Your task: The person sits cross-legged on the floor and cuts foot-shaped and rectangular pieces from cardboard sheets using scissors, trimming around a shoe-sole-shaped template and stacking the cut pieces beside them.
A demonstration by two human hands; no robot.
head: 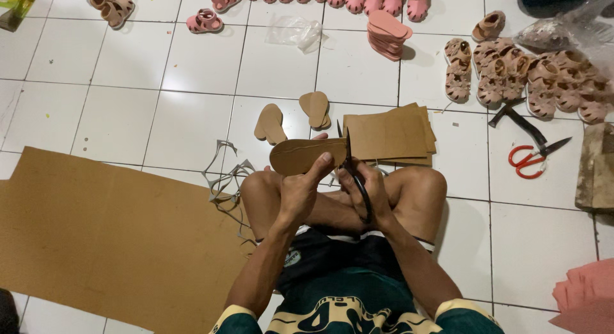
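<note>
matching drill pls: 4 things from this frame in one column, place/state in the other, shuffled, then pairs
1. sole-shaped cutout
2. black scissors
3. red-handled scissors
4. large brown sheet

a. lying on the tiles by the tan sandals
b. flat on the floor at the person's left
c. held in the left hand
d. worked by the right hand

Pairs: 1-c, 2-d, 3-a, 4-b

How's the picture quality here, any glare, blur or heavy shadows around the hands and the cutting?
Head view: even indoor light, soft glare on the white floor tiles. The left hand, the right hand and the brown sole-shaped piece are fairly sharp. Short shadows sit under the sandals. Corners look slightly stretched.
</note>
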